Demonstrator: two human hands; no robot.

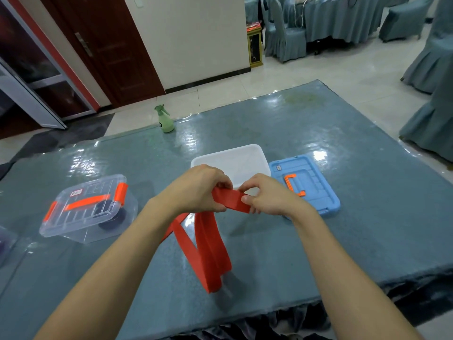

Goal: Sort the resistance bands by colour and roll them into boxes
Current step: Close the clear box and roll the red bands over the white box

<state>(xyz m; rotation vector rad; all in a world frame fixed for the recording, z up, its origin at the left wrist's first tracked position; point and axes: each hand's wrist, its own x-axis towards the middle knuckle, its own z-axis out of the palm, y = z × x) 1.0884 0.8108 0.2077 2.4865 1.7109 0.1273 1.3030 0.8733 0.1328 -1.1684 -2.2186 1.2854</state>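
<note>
Now both hands, left and right, pinch one end of the red band above the counter, just before the open white box. Its loose loops hang down; judged from here, a slack first turn could unroll or twist.

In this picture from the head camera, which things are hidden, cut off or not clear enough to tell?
1. Head view: the near part of the white box is covered by the left hand and right hand.
2. The dark item in the clear box is blurred by the lid and wall.
3. The purple object is cut off by the left edge.
4. The end of the red band is hidden inside both hands' fingers.
</note>
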